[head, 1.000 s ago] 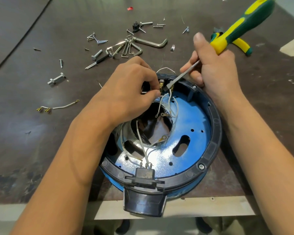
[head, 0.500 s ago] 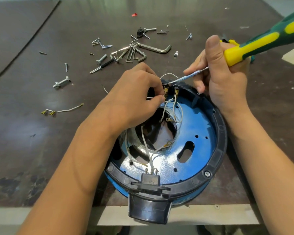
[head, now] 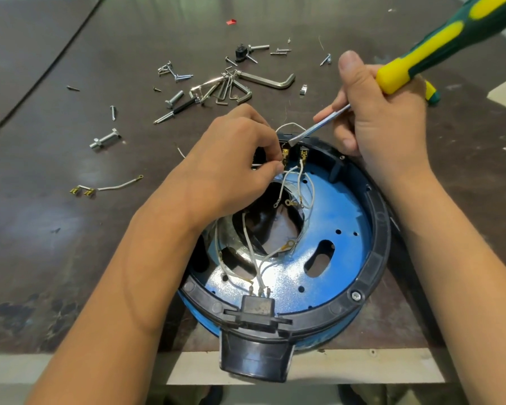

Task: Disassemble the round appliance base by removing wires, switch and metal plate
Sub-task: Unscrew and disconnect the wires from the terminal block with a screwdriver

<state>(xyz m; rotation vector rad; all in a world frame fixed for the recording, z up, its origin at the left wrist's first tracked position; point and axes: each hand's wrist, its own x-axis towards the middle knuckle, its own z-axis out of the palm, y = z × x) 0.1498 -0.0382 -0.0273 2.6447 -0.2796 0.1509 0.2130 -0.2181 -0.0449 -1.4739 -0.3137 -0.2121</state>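
A: Where's the round base [head: 377,229]?
B: Near edge of the worktop [head: 70,171], open side up, socket block [head: 257,308] toward me.
A: Step?
B: Looks like wire removal at the switch [head: 294,152] on the far rim.
A: Hands?
B: Left hand [head: 231,168]: fingers [head: 270,169] curled, pinching a white wire [head: 256,164] by a brass terminal. Right hand [head: 383,118]: fingers wrapped round the screwdriver [head: 438,45], blade tip touching the switch top.
A: Next move?
B: My read: lever the connector off while the left pulls straight. Light force, since the tip could slip onto the thumb. Other wires [head: 301,182] are still on the switch and socket block. The blue metal plate [head: 342,223] is still seated in the ring, so it likely comes out last.
A: Surface?
B: Dark brown, scuffed. Hex keys [head: 263,80], bolts [head: 105,140] and screws lie beyond the base, and a loose wire [head: 111,187] with spade ends to the left. Room is barely in view.
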